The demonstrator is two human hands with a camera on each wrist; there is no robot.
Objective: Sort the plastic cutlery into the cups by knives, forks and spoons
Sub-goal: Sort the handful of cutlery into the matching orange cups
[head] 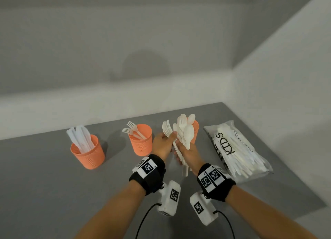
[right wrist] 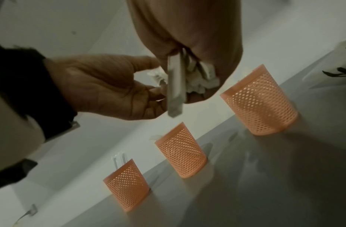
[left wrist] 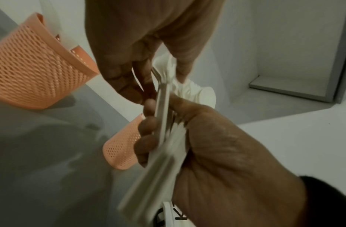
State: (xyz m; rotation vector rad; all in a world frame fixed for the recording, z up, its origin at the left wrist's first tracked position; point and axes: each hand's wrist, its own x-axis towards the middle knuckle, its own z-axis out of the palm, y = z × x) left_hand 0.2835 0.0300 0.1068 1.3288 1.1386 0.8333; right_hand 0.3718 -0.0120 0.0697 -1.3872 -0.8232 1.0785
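My right hand (head: 180, 143) grips a bundle of white plastic cutlery (head: 185, 134), spoons and forks fanned upward, above the grey table. My left hand (head: 172, 134) pinches a fork (head: 166, 127) at the bundle's left edge. Three orange mesh cups stand in a row: the left cup (head: 87, 151) holds knives, the middle cup (head: 140, 141) holds forks, and the right cup (head: 196, 129) is mostly hidden behind the bundle. The right wrist view shows the right hand (right wrist: 189, 86) around the handles (right wrist: 175, 92), with the left hand (right wrist: 156, 79) reaching in from the left.
A clear plastic bag (head: 238, 149) full of white cutlery, printed "KIDS", lies on the table right of my hands. White walls close the table at the back and right. Bare grey tabletop (head: 53, 194) spreads in front of the cups.
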